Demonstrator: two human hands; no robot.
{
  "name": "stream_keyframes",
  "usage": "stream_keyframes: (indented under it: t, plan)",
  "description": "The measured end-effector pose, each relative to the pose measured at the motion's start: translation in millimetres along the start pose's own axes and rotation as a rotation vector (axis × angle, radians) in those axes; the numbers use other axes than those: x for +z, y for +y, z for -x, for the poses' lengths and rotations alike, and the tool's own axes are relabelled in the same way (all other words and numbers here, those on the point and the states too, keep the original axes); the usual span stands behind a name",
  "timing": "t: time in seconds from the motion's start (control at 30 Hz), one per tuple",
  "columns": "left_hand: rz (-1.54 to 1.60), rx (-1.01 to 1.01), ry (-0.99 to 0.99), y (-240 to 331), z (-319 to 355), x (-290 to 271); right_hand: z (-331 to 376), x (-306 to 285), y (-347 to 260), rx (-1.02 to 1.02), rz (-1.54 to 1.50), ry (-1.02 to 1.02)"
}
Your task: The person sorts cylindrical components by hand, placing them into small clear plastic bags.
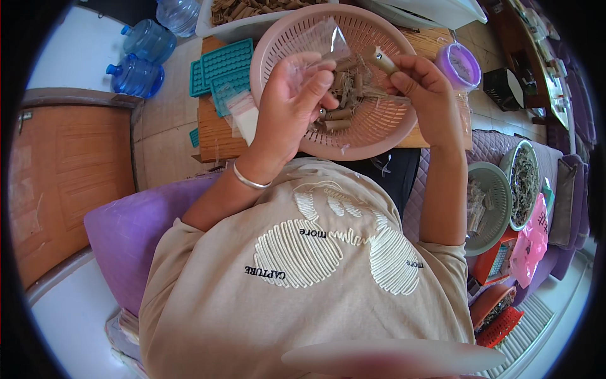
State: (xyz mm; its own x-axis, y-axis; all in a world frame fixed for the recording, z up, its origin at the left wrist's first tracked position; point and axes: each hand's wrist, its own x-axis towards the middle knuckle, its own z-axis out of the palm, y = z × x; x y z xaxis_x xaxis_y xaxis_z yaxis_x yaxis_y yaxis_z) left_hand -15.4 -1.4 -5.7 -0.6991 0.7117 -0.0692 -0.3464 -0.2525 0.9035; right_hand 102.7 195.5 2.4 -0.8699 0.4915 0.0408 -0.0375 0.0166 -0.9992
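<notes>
We look straight down on a wooden table (218,136), where a pink slotted basket (328,151) takes up most of the top and its near rim reaches about to the table's near edge. Bare wood shows at the near corners, and open air lies over the basket's right side, between its wall and the loose brown rolls (338,125) inside. To the left we find teal moulded trays (230,57) and white packets (245,117) just beside the rim; behind, a white bin (205,26) of brown pieces closes off the far side, while a purple tub (457,66) stands to the right. Above the basket, our left hand (293,101) has thumb and curled fingers clamped on a clear plastic bag (331,41); our right hand (426,95) pinches a brown roll (380,62) between thumb and fingers, apart from the bag, its pale end tilted up and leftward.
</notes>
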Motion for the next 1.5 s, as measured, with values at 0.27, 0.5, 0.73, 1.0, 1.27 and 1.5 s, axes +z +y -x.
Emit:
stream_keyframes:
  t: [0.27,0.5,0.73,1.0,1.27,1.5]
  plan:
    - [-0.016,0.153,-0.042,3.1,-9.9,21.4,26.6,30.1,2.1,0.016,-0.115,-0.105]
    - [0.066,0.133,0.012,6.1,-8.7,15.7,53.7,28.0,10.7,0.052,-0.152,-0.003]
    - [0.065,0.115,-0.001,7.6,-1.2,20.7,58.0,37.6,11.7,-0.028,-0.221,0.100]
    - [-0.029,0.258,0.032,5.7,3.3,24.5,63.2,43.2,6.7,-0.068,-0.264,0.140]
    - [0.091,0.229,-0.034,16.8,10.6,16.1,63.0,44.6,7.1,-0.090,-0.336,0.202]
    - [0.072,0.235,-0.030,14.9,11.8,11.4,61.3,43.4,10.5,-0.103,-0.231,0.111]
